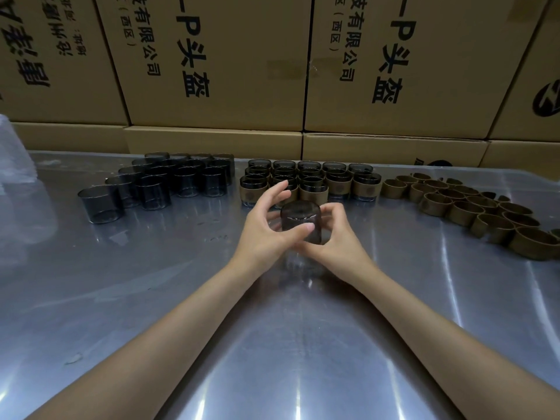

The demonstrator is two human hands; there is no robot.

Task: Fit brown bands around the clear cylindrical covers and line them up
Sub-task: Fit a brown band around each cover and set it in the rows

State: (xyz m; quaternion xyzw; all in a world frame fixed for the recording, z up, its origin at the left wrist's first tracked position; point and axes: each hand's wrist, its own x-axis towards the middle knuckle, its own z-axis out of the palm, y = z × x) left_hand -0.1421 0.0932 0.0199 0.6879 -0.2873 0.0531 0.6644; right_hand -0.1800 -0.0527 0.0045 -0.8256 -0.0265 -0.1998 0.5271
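Observation:
A smoky clear cylindrical cover (300, 221) is held just above the steel table (151, 298) at the centre. My left hand (266, 228) grips its left side, thumb across the front and fingers spread upward. My right hand (336, 234) holds its right side with curled fingers. No band is on this cover. Behind it stand rows of covers fitted with brown bands (309, 183). Bare dark covers (160, 184) are grouped at the back left. Loose brown bands (472, 207) lie in a heap at the right.
Stacked cardboard boxes (212, 71) with printed text form a wall along the table's far edge. A clear plastic bag (15, 165) shows at the left edge. The shiny table surface stretches toward me between my forearms.

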